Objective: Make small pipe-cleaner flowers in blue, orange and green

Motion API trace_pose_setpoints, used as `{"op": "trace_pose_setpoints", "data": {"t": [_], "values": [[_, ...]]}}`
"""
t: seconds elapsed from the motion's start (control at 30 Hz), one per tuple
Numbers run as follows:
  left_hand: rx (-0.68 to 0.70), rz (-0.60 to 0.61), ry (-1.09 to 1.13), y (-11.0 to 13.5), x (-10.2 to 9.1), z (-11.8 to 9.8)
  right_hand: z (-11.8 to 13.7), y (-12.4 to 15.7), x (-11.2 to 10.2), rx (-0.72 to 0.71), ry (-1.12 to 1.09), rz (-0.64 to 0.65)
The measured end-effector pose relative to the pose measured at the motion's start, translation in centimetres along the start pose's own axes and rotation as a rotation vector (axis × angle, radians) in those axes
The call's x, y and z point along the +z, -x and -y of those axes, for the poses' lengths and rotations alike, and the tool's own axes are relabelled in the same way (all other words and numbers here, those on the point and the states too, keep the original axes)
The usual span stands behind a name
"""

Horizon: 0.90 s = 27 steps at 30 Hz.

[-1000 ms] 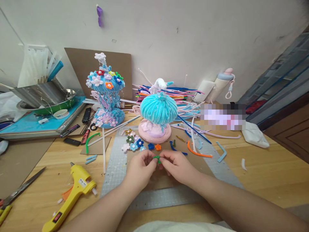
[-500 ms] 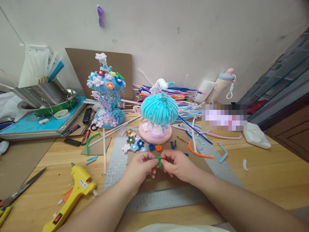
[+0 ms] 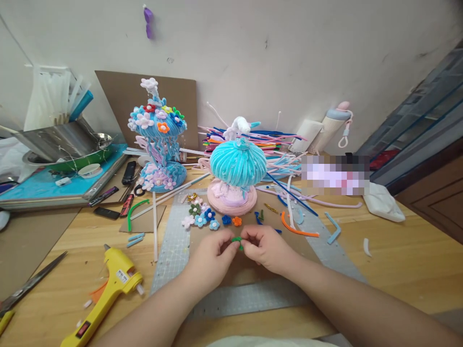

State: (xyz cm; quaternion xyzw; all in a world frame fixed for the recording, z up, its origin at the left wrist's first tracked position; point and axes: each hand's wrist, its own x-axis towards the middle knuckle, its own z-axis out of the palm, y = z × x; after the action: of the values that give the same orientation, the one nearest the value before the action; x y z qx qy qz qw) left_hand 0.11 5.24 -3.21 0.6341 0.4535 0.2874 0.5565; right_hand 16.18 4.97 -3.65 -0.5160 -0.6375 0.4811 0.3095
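Between my fingertips is a small bent piece of green pipe cleaner [image 3: 237, 239]. My left hand [image 3: 213, 253] pinches it from one side, and my right hand [image 3: 265, 248] grips it from the other. Just beyond my hands lie an orange pipe-cleaner flower [image 3: 237, 221] and a dark blue one [image 3: 226, 220]. More small flowers [image 3: 200, 220] in white, light blue and green are grouped to the left. Behind them stands a turquoise pipe-cleaner dome [image 3: 238, 163] on a round pink base [image 3: 231, 202].
A yellow glue gun [image 3: 117, 279] and scissors [image 3: 34, 282] lie on the left. A finished flower-covered piece [image 3: 158, 125] stands at the back left, near a metal pot [image 3: 63, 140]. Loose pipe cleaners [image 3: 282, 166] pile up behind. A cutting mat [image 3: 246, 301] lies beneath my hands.
The green piece has turned between my fingers and looks more stretched out sideways. My left fingers have shifted their pinch slightly. The view has moved a little.
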Motion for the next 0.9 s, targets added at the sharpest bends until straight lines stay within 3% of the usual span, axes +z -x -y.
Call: {"op": "trace_pose_setpoints", "data": {"t": [0.13, 0.27, 0.53, 0.7, 0.9], "values": [[-0.187, 0.166, 0.339, 0.0, -0.6, -0.5, 0.2, 0.2, -0.4, 0.07, -0.231, 0.194], [-0.266, 0.262, 0.566, 0.0, -0.9, -0.6, 0.1, 0.4, -0.7, 0.054, -0.287, 0.232], [-0.08, 0.086, 0.194, 0.3, 0.3, -0.6, 0.6, 0.5, -0.4, -0.063, -0.048, 0.071], [-0.007, -0.04, -0.077, 0.7, 0.9, -0.3, 0.2, 0.6, 0.5, -0.041, 0.081, -0.051], [-0.036, -0.077, -0.066, 0.1, 1.1, 0.2, -0.3, 0.5, 0.8, -0.041, 0.187, -0.114]]}}
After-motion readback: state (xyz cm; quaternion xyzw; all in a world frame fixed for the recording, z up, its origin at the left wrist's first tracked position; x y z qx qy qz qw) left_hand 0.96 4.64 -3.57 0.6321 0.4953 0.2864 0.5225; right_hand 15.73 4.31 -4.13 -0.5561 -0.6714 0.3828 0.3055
